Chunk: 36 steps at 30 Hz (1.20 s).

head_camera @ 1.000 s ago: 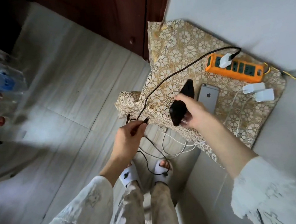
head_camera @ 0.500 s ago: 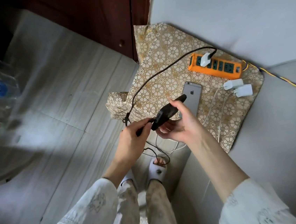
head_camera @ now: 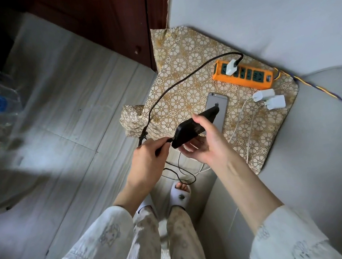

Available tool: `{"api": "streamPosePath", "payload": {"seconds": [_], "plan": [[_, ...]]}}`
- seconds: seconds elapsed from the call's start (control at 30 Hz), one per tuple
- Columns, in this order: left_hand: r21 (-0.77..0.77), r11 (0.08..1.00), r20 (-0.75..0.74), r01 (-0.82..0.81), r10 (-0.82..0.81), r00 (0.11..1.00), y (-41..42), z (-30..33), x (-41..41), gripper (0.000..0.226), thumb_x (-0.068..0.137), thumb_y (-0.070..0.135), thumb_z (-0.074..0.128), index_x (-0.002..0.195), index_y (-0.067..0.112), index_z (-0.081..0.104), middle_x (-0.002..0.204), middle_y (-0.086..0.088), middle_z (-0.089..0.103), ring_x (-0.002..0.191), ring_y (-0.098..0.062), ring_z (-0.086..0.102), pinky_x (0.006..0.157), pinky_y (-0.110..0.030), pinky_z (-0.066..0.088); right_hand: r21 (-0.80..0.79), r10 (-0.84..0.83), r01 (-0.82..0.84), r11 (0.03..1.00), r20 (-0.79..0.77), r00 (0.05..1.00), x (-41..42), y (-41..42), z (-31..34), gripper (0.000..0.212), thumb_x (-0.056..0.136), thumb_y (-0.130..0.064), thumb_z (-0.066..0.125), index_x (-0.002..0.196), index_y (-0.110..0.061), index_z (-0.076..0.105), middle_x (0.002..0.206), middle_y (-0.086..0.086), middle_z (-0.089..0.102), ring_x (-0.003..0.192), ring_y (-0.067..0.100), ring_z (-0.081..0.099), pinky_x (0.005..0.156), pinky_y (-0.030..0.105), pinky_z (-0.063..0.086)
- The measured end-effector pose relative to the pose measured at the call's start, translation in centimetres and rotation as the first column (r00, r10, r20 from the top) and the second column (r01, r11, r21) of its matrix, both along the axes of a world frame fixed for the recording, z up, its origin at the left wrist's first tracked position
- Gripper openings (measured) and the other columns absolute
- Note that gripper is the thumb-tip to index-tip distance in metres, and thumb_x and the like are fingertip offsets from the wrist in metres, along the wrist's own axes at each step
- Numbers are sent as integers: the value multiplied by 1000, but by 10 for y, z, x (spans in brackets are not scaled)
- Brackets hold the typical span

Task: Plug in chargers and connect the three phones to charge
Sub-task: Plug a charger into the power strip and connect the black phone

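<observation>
Orange power strip (head_camera: pixel 242 77) is lying on the patterned bench (head_camera: pixel 182 69) and holding one white charger (head_camera: pixel 231 67) in its end socket; its other sockets are showing open. Two more white chargers (head_camera: pixel 268 98) are lying unplugged just beside it. Black cable (head_camera: pixel 181 79) is running from the plugged charger to the left hand (head_camera: pixel 148 161), whose grip is pinching the plug end at the black phone (head_camera: pixel 195 126). Right hand (head_camera: pixel 207 144) is clamped around that phone, off the bench. Grey phone (head_camera: pixel 218 107) is lying face down on the bench. Compared with half a second ago, the plug is now touching the phone's end.
</observation>
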<state>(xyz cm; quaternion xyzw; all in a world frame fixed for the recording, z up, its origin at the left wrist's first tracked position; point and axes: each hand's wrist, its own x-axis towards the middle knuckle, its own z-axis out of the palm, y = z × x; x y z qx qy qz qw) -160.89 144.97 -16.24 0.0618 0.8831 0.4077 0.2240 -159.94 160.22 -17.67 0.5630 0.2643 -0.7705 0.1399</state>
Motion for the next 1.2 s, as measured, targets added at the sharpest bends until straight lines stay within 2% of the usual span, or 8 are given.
{"api": "streamPosePath", "payload": {"seconds": [0.17,0.3,0.47,0.57,0.83,0.97,1.1,1.2], "plan": [[-21,1000,-46,17,-18,999,-3,1,1,19,88,15,57,101,15,70,68,-5,54,60,-18,46,60,-24,34,32,14,-14,999,-12,1000,0,-4,1,30,70,-30,76,85,-12,58,83,14,65,90,27,62,86,45,52],[6,1000,-62,7,-7,998,-4,1,1,16,87,15,57,95,13,71,66,-11,57,57,-23,47,54,-21,30,11,-9,9,1000,-14,1000,2,-6,1,32,68,-31,78,84,-10,59,80,15,67,88,27,64,80,44,54],[-100,993,-146,60,-74,986,-5,2,4,18,89,18,54,99,11,68,76,-11,61,67,-32,58,61,-37,47,59,11,-10,998,-9,1000,3,-12,2,28,70,-31,77,84,-14,60,85,11,64,89,24,62,81,41,54],[-136,988,-163,77,-99,982,-4,3,5,19,90,18,52,95,8,68,79,-12,64,73,-35,60,63,-43,49,83,31,-31,996,-6,999,3,-15,1,28,69,-32,77,85,-15,61,85,8,64,87,21,62,82,39,55],[-212,977,-202,14,-58,978,-4,6,9,19,89,18,52,90,8,68,83,-9,67,75,-36,62,61,-38,45,96,85,-88,991,34,996,-4,-21,2,29,65,-31,80,79,-14,61,82,8,64,83,20,62,62,32,57],[-225,974,-235,3,-57,970,-9,3,4,17,88,16,53,87,8,68,77,-8,66,68,-36,61,57,-36,45,52,82,-84,995,43,996,-8,-26,-1,32,64,-33,81,80,-14,61,85,9,64,87,22,62,65,33,57],[-217,963,-69,157,-176,982,-17,-11,-1,23,90,27,51,106,19,66,89,-4,67,83,-30,62,67,-36,48,72,182,-186,980,69,981,-10,-19,-7,32,64,-32,81,80,-14,60,79,10,65,81,22,63,61,34,57],[-119,953,156,279,-260,953,-32,-28,-8,39,87,40,55,124,27,55,106,-1,68,100,-24,61,87,-32,47,122,263,-273,954,92,960,-18,-7,-14,31,64,-31,80,81,-14,60,84,10,66,85,22,63,80,40,55]]}}
